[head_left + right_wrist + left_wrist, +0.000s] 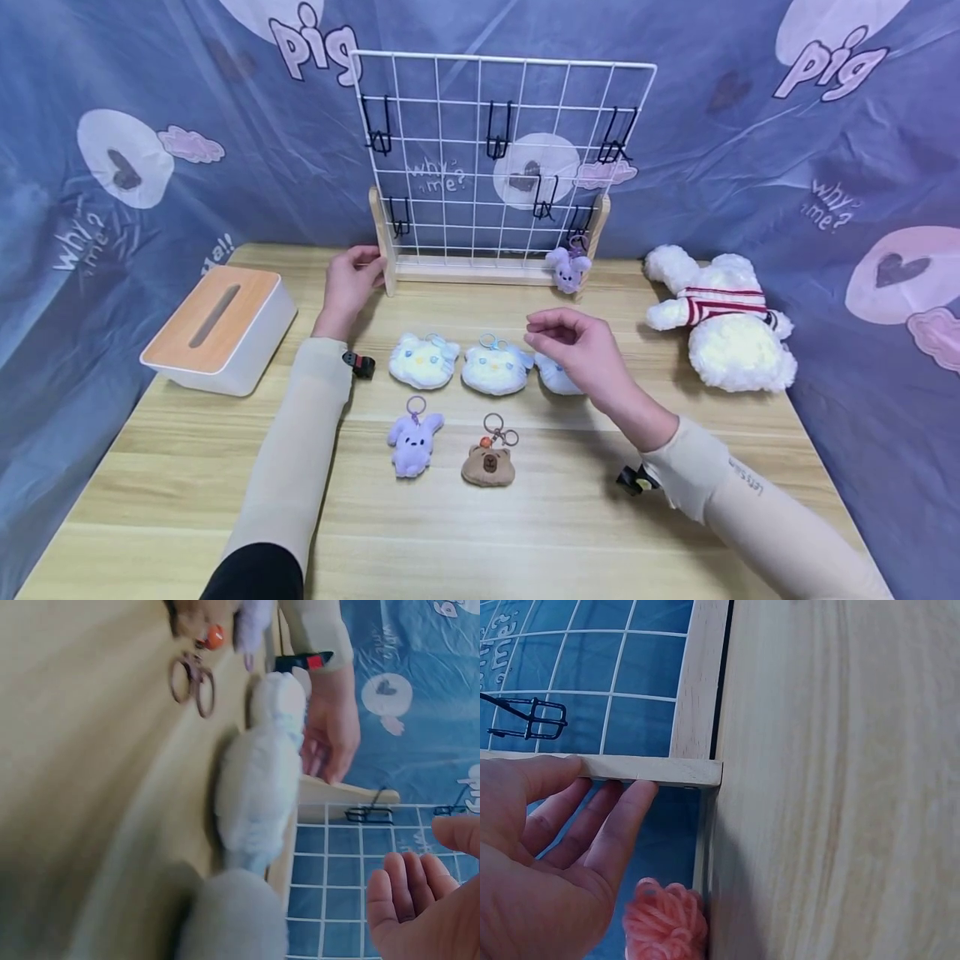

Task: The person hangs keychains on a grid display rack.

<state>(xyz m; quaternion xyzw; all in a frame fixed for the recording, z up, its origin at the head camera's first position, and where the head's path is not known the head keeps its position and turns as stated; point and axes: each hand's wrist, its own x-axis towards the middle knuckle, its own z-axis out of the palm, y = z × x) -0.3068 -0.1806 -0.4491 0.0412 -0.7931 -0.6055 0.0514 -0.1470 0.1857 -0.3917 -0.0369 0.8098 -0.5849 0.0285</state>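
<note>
Sleeves (288,450) come nearest me in the head view. Past them, the left hand (351,279) pinches the rack's wooden upright (381,242); the right hand (585,350) is partly open, nothing between thumb and fingers. Just under it, partly covered, sits the rightmost white plush (557,382), its long axis seemingly crosswise, with the middle white plush (495,371) just to its left. The right hand is clearly nearer, and I judge that close offset matters most. Beyond it stands the wire grid (502,59), a strip of tabletop (480,308) giving room between.

Through the left wrist view, I see thumb and fingers on opposite faces of the upright; a pink yarn tuft (666,922) sits beside those fingers.

From the right wrist view, the fingers reach out loosely, thumb apart, gripping nothing; the plush row crowds one side.
</note>
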